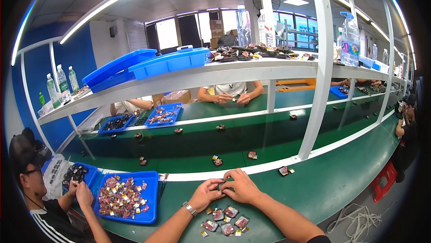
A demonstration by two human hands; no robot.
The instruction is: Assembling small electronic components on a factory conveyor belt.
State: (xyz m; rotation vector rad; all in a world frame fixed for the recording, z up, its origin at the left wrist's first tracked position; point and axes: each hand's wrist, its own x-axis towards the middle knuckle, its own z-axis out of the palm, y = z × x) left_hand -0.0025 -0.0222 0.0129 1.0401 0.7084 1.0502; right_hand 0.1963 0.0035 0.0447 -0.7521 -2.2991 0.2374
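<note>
My left hand (205,197), with a metal watch at its wrist, and my right hand (242,188) meet over the green bench. Their fingertips pinch a small dark electronic part (221,186), mostly hidden by the fingers. Just below them lie several rounded grey housings (227,229) with reddish circuit boards and small silver-yellow battery cells attached. To the left of my left hand is a blue tray (155,198) heaped with reddish boards and wired cells (122,198).
A conveyor belt (179,157) carrying scattered units runs beyond a white rail (188,176). An upright post (316,86) rises to the right, and a shelf (179,73) with blue trays and bottles spans above. A co-worker (36,184) sits close on the left.
</note>
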